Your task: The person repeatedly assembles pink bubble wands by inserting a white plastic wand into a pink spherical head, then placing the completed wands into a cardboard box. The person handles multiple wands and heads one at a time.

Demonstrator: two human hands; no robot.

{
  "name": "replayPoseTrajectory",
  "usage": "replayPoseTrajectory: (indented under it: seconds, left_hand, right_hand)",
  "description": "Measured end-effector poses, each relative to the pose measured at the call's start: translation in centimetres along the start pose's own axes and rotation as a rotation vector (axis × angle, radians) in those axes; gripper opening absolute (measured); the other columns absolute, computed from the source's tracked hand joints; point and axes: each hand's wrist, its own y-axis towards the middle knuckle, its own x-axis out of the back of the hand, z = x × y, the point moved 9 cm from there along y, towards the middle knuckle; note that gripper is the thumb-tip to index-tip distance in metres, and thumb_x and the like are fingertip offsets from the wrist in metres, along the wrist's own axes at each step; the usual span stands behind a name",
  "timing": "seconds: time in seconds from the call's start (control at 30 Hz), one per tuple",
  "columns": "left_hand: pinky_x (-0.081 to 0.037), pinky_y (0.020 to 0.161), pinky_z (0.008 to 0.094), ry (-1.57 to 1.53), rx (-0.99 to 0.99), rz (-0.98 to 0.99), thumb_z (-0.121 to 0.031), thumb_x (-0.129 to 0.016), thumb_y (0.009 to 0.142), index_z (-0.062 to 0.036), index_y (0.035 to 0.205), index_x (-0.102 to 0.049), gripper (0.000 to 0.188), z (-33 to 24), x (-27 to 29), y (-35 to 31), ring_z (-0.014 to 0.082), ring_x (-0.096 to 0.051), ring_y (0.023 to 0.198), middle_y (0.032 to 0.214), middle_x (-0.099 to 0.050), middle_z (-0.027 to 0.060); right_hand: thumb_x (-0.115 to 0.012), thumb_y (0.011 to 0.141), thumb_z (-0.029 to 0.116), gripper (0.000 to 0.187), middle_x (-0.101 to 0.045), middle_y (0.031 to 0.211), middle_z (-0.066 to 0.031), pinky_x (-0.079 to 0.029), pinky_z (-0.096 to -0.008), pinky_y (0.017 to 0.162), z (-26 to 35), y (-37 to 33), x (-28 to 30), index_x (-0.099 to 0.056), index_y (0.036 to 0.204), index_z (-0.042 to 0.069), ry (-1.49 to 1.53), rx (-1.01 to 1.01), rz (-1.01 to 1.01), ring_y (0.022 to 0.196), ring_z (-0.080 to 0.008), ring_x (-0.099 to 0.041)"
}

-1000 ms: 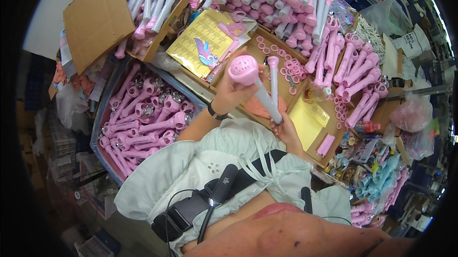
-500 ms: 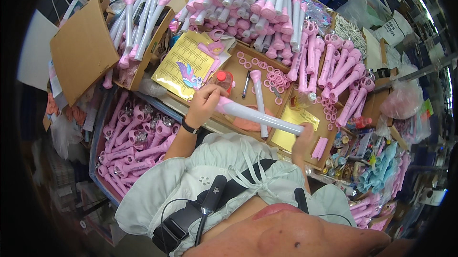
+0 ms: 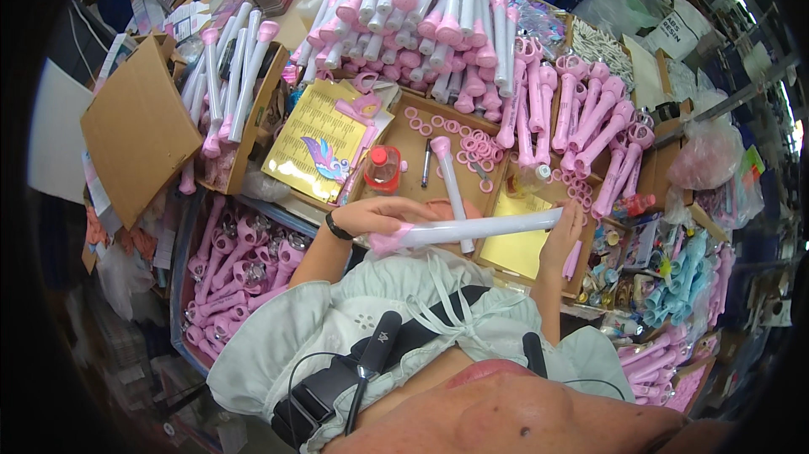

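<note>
Level in front of my chest lies a white toy wand tube (image 3: 480,230) with a flared pink end at its left. My left hand (image 3: 383,213) grips it near that pink end, fingers stretched along its upper side; the thumb is hidden. At the plain white end, my right hand (image 3: 563,239) holds the tip between fingers and palm. Behind the tube, a similar pink-and-white tube (image 3: 452,188) lies in the cardboard tray (image 3: 404,146), beside a pen (image 3: 426,163). Pink rings (image 3: 477,147) are scattered there. A red-capped bottle (image 3: 383,169) stands near my left hand.
Many pink-and-white tubes (image 3: 413,16) are piled at the back. Pink handles (image 3: 602,112) stand at the right, and more fill a blue-rimmed bin (image 3: 179,285) at the left. Yellow printed sheets (image 3: 308,138) lie left of the tray. An open carton (image 3: 139,129) holds further tubes.
The tube has swung from slanting down rightward to nearly level, its pink end coming down toward my chest. My left hand has lowered and its fingers straightened; my right hand has risen slightly rightward.
</note>
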Motion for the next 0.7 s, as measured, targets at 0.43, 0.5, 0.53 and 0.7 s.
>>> replayPoseTrajectory:
  seconds: [0.43, 0.5, 0.53, 0.7]
  left_hand:
    - [-0.038, 0.097, 0.0373, 1.197, -0.604, -0.621, -0.004, -0.07, 0.07, -0.0055, 0.103, -0.06, 0.034, -15.2, 9.1, 7.4, 0.0321, -0.041, 0.123, 0.135, -0.038, 0.0192]
    - [-0.04, 0.095, 0.0389, 1.412, -0.62, -0.755, -0.013, -0.072, 0.073, -0.0038, 0.104, -0.06, 0.035, -17.0, 12.1, 10.8, 0.0366, -0.044, 0.119, 0.133, -0.038, 0.0225]
    - [-0.04, 0.095, 0.0393, 1.458, -0.604, -0.799, -0.015, -0.072, 0.073, -0.0033, 0.103, -0.06, 0.035, -17.6, 13.8, 12.4, 0.0377, -0.044, 0.118, 0.133, -0.038, 0.0236]
    - [-0.043, 0.092, 0.0403, 1.669, -0.576, -0.815, -0.024, -0.072, 0.073, -0.0029, 0.101, -0.061, 0.037, -19.7, 20.0, 18.6, 0.0419, -0.05, 0.109, 0.13, -0.041, 0.0273]
  right_hand:
    - [-0.053, 0.092, 0.02, 0.021, -0.055, 0.089, -0.0042, -0.045, -0.022, 0.061, -8.9, -1.7, -4.9, -0.053, 0.101, 0.002, 0.003, -0.234, 0.266, 0.074, -0.01, -0.056]
    - [-0.054, 0.091, 0.018, 0.019, -0.056, 0.085, -0.0033, -0.045, -0.0216, 0.061, -10.1, -3.4, -6.7, -0.053, 0.1, 0.001, 0.031, -0.267, 0.323, 0.072, -0.0091, -0.055]
    - [-0.055, 0.091, 0.018, 0.02, -0.056, 0.083, -0.0028, -0.045, -0.0215, 0.062, -10.6, -4.0, -7.4, -0.053, 0.1, 0.001, 0.071, -0.285, 0.326, 0.072, -0.0087, -0.055]
    - [-0.055, 0.091, 0.019, 0.02, -0.056, 0.08, -0.0023, -0.045, -0.0213, 0.063, -12.3, -5.3, -7.6, -0.054, 0.101, 0.001, 0.041, -0.341, 0.365, 0.071, -0.008, -0.053]
